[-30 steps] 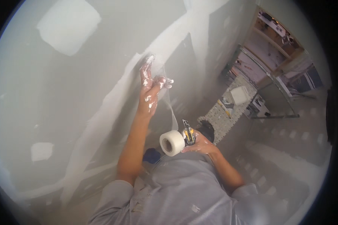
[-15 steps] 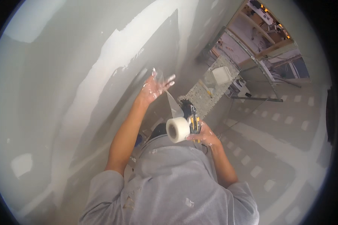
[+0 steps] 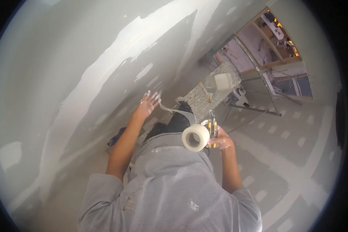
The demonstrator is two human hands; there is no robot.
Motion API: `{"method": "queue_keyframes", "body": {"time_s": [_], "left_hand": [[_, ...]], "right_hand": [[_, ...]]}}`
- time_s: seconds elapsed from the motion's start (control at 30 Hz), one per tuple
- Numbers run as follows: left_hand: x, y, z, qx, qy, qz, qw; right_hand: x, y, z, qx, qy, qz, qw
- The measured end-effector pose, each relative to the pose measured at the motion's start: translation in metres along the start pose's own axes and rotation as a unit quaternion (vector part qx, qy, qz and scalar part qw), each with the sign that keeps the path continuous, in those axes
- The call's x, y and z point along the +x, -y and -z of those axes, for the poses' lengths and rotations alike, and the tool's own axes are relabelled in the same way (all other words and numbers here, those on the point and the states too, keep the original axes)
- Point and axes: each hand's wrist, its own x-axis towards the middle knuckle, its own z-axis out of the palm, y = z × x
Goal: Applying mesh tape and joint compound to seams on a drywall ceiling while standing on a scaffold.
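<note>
My left hand point(image 3: 146, 105), spotted with white compound, is raised with its fingers stretched out. Near its fingertips is the free end of a strip of mesh joint tape point(image 3: 178, 111), which sags across to its roll; whether the strip sticks to the fingers I cannot tell. My right hand point(image 3: 222, 140), also smeared white, is closed around a yellow-and-black utility knife point(image 3: 212, 131) and the white tape roll point(image 3: 205, 138). The roll's open core faces me, in front of my grey shirt. How the fingers divide their grip is partly hidden.
A pitted work platform point(image 3: 195, 101) extends ahead, carrying a white bucket point(image 3: 223, 82) and a yellow-handled tool point(image 3: 205, 92). Compound-streaked plasterboard point(image 3: 104, 73) rises at the left. A metal frame point(image 3: 255, 110) stands right of the platform, before a timber-framed opening point(image 3: 270, 42).
My left hand has moved down and left, its spread fingers coming closer together. The tape roll and right hand have shifted right, and the strip hangs in a looser curve.
</note>
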Motion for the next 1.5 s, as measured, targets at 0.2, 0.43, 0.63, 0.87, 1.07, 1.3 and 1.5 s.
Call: {"method": "queue_keyframes", "body": {"time_s": [0.2,0.43,0.63,0.87,1.07,1.3,1.5], "left_hand": [[-0.073,0.037,-0.027,0.049,-0.106,0.275,0.954],[-0.077,0.011,-0.126,0.322,0.123,0.245,0.906],[-0.043,0.016,-0.154,0.217,0.228,0.072,0.947],[-0.073,-0.008,-0.19,0.328,0.24,-0.103,0.908],[-0.073,-0.027,-0.212,0.375,0.216,-0.127,0.893],[-0.051,-0.007,-0.138,0.31,0.034,0.185,0.932],[-0.118,0.02,-0.121,0.263,0.143,0.14,0.944]], "right_hand": [[0.012,0.007,-0.017,0.071,-0.055,0.035,0.995],[0.043,0.018,-0.069,-0.349,-0.045,0.084,0.932],[0.053,-0.005,-0.084,-0.413,-0.05,0.12,0.902],[0.053,-0.01,-0.085,-0.346,-0.073,0.132,0.926],[0.045,-0.012,-0.078,-0.334,-0.076,0.145,0.928],[0.038,0.007,-0.095,-0.39,-0.105,0.183,0.896],[0.059,0.0,-0.086,-0.292,-0.113,0.141,0.939]]}}
